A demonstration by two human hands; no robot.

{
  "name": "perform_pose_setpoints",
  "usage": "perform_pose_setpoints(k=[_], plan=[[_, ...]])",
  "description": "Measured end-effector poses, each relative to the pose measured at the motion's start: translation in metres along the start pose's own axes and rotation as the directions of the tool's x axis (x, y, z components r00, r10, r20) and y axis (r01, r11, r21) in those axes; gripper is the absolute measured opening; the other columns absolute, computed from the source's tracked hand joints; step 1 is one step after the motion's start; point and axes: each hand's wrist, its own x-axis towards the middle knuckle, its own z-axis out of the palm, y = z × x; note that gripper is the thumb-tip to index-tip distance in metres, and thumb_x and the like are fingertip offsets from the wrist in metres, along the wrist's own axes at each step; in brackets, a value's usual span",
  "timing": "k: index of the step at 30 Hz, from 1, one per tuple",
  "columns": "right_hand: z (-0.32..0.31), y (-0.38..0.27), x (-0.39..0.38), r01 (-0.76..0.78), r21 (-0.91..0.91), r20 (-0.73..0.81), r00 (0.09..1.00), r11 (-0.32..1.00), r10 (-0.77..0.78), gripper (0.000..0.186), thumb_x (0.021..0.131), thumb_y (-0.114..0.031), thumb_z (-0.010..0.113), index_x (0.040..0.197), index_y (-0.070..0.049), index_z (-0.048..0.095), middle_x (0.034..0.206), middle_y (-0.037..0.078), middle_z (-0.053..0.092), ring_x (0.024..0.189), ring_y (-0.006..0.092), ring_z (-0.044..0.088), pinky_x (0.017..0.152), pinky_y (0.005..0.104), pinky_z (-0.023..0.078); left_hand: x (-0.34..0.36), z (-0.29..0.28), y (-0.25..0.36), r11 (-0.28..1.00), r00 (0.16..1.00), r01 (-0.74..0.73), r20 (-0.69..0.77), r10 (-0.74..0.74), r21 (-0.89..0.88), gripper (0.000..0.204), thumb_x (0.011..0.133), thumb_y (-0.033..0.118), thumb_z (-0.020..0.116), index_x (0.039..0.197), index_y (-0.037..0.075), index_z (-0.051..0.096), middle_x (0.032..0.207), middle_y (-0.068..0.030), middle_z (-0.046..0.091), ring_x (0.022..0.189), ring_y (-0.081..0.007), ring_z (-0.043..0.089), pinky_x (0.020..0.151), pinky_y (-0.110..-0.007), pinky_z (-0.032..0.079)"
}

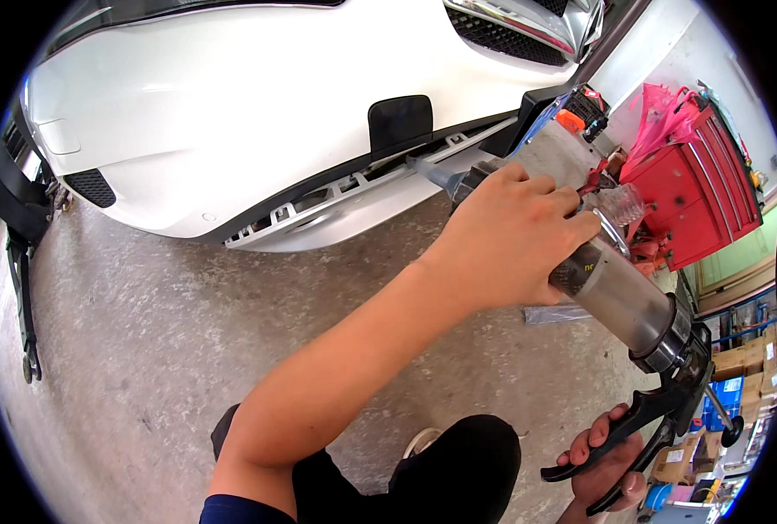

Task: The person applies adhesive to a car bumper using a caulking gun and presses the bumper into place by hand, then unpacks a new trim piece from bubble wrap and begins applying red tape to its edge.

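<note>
Across the right half lies a caulking gun [628, 301] with a smoky, see-through barrel, slanting from its nozzle at upper left to its black handle at lower right. My left hand [515, 236] is closed over the front part of the barrel. Around the handle and trigger curl the fingers of my right hand [611, 458]. The pale tapered nozzle [436, 173] points at the gap along the lower edge of a white car bumper [248, 105]. A silver-grey trim strip [353, 214] with slotted tabs runs below that edge, partly apart from the bumper.
A red tool cabinet [703, 188] stands at the right with a pink plastic bag [663, 122] on it. Cardboard boxes [746, 358] are stacked at the lower right. A black lift arm [23, 297] is at the far left. Below are my knees [462, 463] over the concrete floor [144, 349].
</note>
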Motion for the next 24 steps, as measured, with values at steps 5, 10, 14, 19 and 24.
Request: perform_pose_setpoints(k=[5, 10, 14, 19, 24], plan=[[0.017, -0.003, 0.002, 0.017, -0.034, -0.040, 0.999, 0.999, -0.019, 0.079, 0.074, -0.034, 0.072, 0.129, 0.001, 0.026, 0.099, 0.016, 0.047, 0.081, 0.0335, 0.059, 0.073, 0.0518, 0.052, 0.002, -0.004, -0.006, 0.998, 1.000, 0.004, -0.008, -0.004, -0.068, 0.050, 0.052, 0.025, 0.076, 0.097, 0.014, 0.059, 0.085, -0.0035, 0.059, 0.083, -0.0224, 0.060, 0.076, -0.035, 0.046], [0.036, -0.009, 0.008, -0.064, 0.065, -0.015, 0.998, 0.996, 0.065, 0.075, 0.073, -0.039, 0.072, 0.125, -0.002, 0.032, 0.102, 0.014, 0.046, 0.085, 0.0300, 0.054, 0.080, 0.0484, 0.048, 0.002, -0.008, -0.014, 0.994, 1.000, -0.002, 0.002, 0.002, -0.111, 0.050, 0.051, 0.025, 0.076, 0.097, 0.013, 0.059, 0.086, -0.0039, 0.059, 0.082, -0.0233, 0.060, 0.075, -0.035, 0.046], [0.057, -0.006, 0.005, -0.157, 0.182, 0.013, 0.988, 0.971, 0.157, 0.078, 0.070, -0.047, 0.075, 0.124, -0.005, 0.037, 0.105, 0.010, 0.043, 0.094, 0.0274, 0.049, 0.091, 0.0475, 0.043, -0.002, -0.014, -0.017, 0.990, 1.000, -0.013, 0.022, 0.016, -0.141, 0.052, 0.051, 0.025, 0.076, 0.098, 0.012, 0.058, 0.086, -0.0041, 0.059, 0.085, -0.0228, 0.060, 0.077, -0.035, 0.045], [0.068, 0.009, -0.006, -0.159, 0.334, 0.004, 0.986, 0.929, 0.167, 0.081, 0.069, -0.046, 0.076, 0.126, -0.008, 0.035, 0.104, 0.010, 0.042, 0.094, 0.0271, 0.049, 0.095, 0.0486, 0.041, -0.005, -0.018, -0.018, 0.987, 0.996, -0.045, 0.069, 0.056, -0.152, 0.053, 0.051, 0.026, 0.077, 0.098, 0.013, 0.058, 0.087, -0.0034, 0.059, 0.087, -0.0218, 0.059, 0.077, -0.034, 0.045], [0.075, 0.012, -0.010, -0.202, 0.339, -0.045, 0.972, 0.919, 0.230, 0.068, 0.073, -0.031, 0.073, 0.124, -0.008, 0.036, 0.099, 0.008, 0.042, 0.090, 0.0235, 0.048, 0.097, 0.0463, 0.038, -0.010, -0.018, -0.022, 0.980, 0.993, -0.046, 0.102, 0.067, -0.192, 0.051, 0.050, 0.025, 0.077, 0.095, 0.013, 0.057, 0.085, -0.0019, 0.060, 0.086, -0.0210, 0.059, 0.076, -0.034, 0.045]])
